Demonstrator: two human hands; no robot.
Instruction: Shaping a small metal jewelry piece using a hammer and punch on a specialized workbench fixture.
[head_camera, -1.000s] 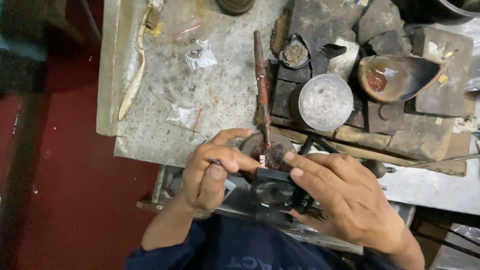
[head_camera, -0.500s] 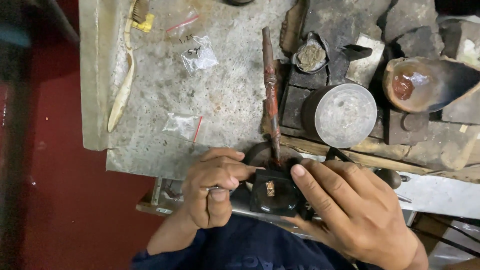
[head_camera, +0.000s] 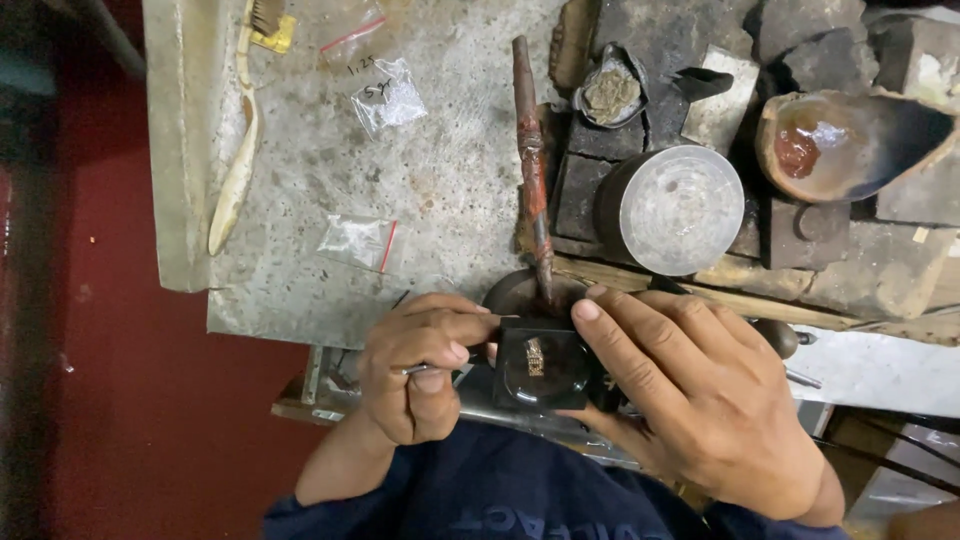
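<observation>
One small gold piece (head_camera: 534, 356) sits upright on one black block (head_camera: 545, 368) at the table (head_camera: 300, 180) edge. Right hand (head_camera: 700, 400) grips the block; left hand (head_camera: 420, 375) pinches one thin metal tool (head_camera: 432, 367), lying left-right, tip toward the piece.

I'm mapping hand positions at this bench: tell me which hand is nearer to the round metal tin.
Right. The right hand lies just below the round metal tin, fingers steadying the black block. The left hand sits farther left, pinching a thin metal tool.
</observation>
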